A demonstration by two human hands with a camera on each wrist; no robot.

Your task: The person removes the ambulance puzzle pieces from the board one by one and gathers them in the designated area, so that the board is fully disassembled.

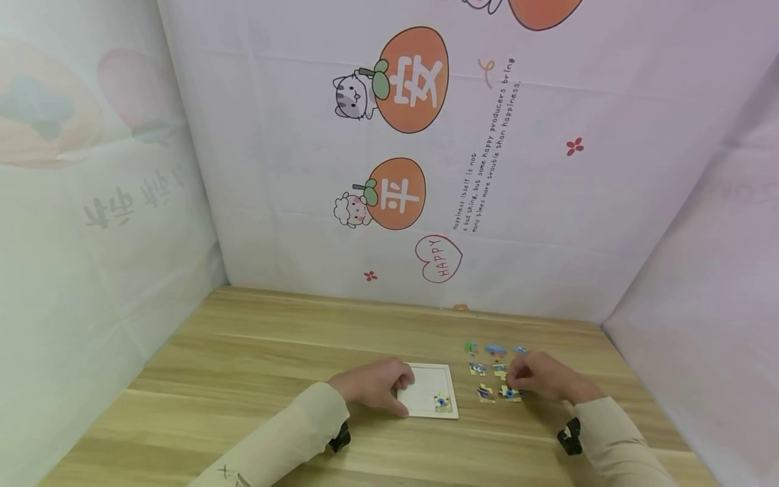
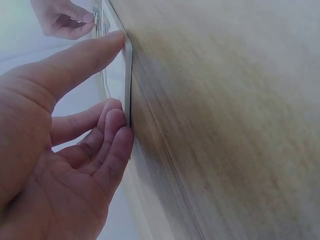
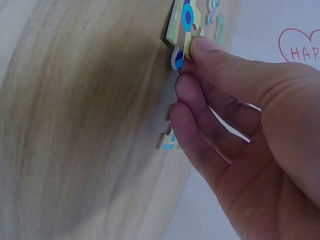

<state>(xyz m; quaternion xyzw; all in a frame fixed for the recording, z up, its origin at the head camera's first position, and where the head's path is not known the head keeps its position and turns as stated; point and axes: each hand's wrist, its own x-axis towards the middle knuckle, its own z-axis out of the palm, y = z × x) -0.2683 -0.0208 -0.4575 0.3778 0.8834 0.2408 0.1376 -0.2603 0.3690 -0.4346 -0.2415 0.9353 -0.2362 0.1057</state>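
Observation:
My left hand [image 1: 379, 385] holds the white puzzle tray [image 1: 454, 393] at its left side. In the left wrist view the thumb lies at one corner of the tray's rim [image 2: 128, 80], and the curled fingertips meet the edge further along. One patterned piece [image 1: 442, 402] lies in the tray's near right corner. To the right, my right hand [image 1: 544, 375] is low among loose pieces, its thumb and index finger pinching the edge of a yellow puzzle piece with a blue circle [image 3: 186, 20]. The other fingers of that hand curl beneath, close over the table.
Several loose puzzle pieces lie right of the tray, among them a blue one [image 1: 496, 349], a green one [image 1: 470, 347] and a yellow-and-purple one [image 1: 485, 393]. The wooden table [image 1: 255, 352] is bounded by a printed white cloth [image 1: 292, 203] at the back and sides.

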